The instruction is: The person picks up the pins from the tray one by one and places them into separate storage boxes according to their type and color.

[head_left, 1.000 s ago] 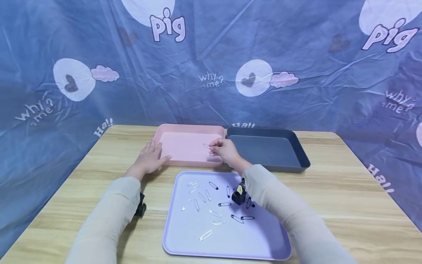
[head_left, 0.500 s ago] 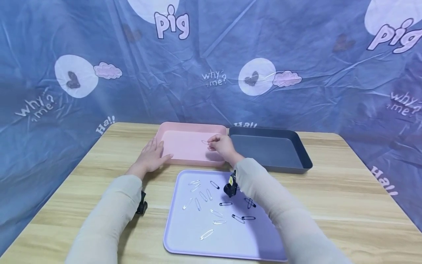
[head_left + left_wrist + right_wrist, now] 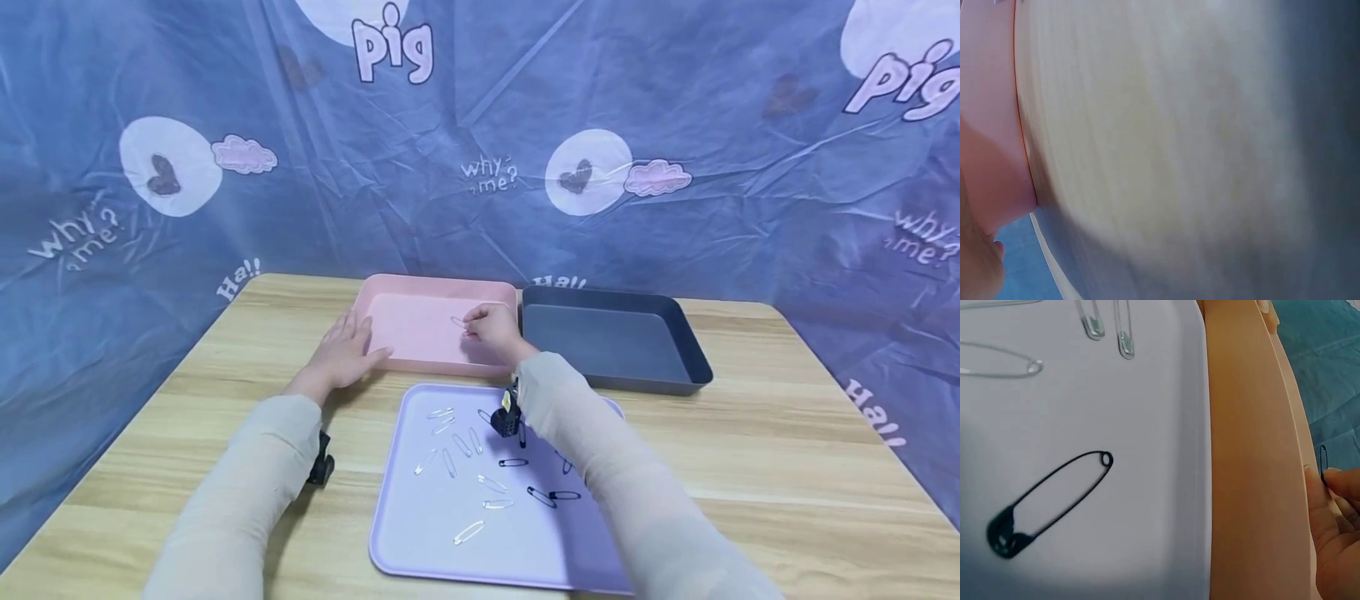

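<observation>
A pin (image 3: pixel 457 322) is poking out to the left of the right hand (image 3: pixel 491 327), over the right half of the pink tray (image 3: pixel 408 329). That hand is pinching one end of the pin between thumb and fingertips; the pin's colour is hard to tell.

The left hand (image 3: pixel 341 354) is lying along the left wall of the pink tray, its fingers fairly straight and spread and its thumb reaching to the near wall. The pin is sitting well to the right of this hand.

The dark tray (image 3: pixel 607 342) is standing just beside the pink one, on the right. Nearer, the purple tray (image 3: pixel 427 533) is lying flat on the table (image 3: pixel 765 417). Silver pins (image 3: pixel 468 533) are scattering across its left and middle, while black pins (image 3: pixel 513 462) are lying mostly to their right, some touching or crossing.

The right sleeve (image 3: pixel 592 442) is crossing the purple tray's right side and hiding part of it, and the right wrist's camera (image 3: pixel 506 419) is partly covering a black pin. Behind the table, a blue cloth (image 3: pixel 420 208) is hanging in creases.
</observation>
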